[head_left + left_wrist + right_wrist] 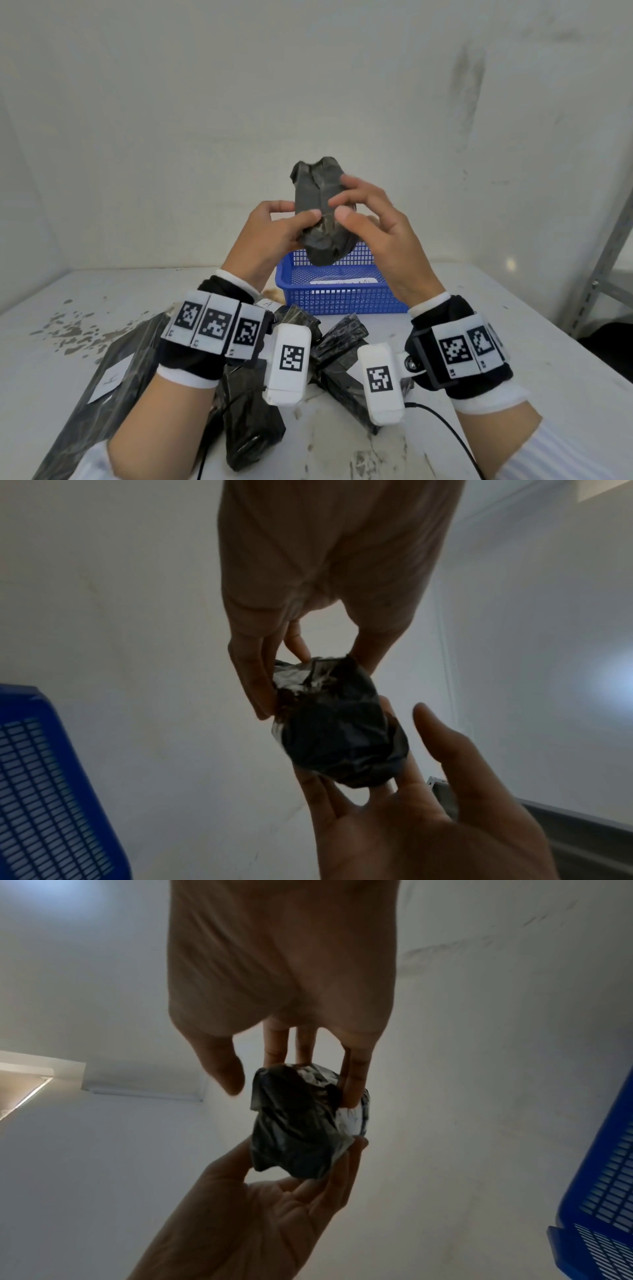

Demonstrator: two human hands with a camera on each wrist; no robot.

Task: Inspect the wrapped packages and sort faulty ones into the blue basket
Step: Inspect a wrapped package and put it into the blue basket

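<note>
I hold one wrapped package [322, 212] raised in front of me, above the near edge of the blue basket [337, 298] and clear of the table [513, 342]. The package is wrapped in dark, glossy film and stands roughly upright, its top end pinched into two lobes.

Left hand [270, 236]: thumb and fingers are curled round the lower left side of the package and grip it. In the left wrist view the thumb lies along one side and the fingers along the other.

Right hand [376, 226]: fingertips [337, 200] touch the upper right face of the package; the thumb [346, 216] stands just beside the front face. The fingers are bent, but whether this hand grips the package or only rests on it, I cannot tell.

The blue basket stands on the table beyond my wrists; a white label lies on its floor. Several more wrapped packages [342, 337] lie in a loose heap on the table, between the basket and my forearms. A flat dark bag [113, 359] bearing a white paper label [109, 381] lies at the left.
</note>
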